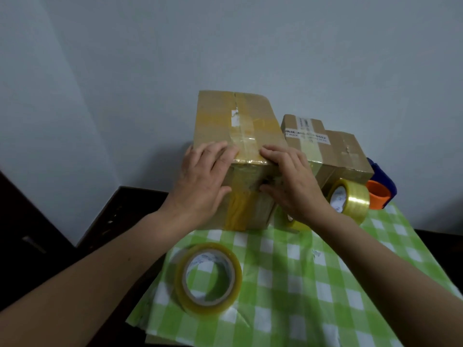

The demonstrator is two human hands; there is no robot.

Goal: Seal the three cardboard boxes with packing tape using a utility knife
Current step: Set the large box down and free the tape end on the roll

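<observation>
Your left hand (203, 181) and right hand (290, 181) lay flat and open, gripping nothing, smoothing tape on the big box (235, 136); next likely the boxes beside it.

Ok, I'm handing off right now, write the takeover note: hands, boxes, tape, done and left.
Left hand and right hand: both flat on the big box's near top edge, pressing tape; holding nothing.
Two smaller boxes sit right of it, tape visible on them.
Tape rolls: one flat in front, one upright at right.
Utility knife: not visible.
Left: check that every seam is closed.
</observation>
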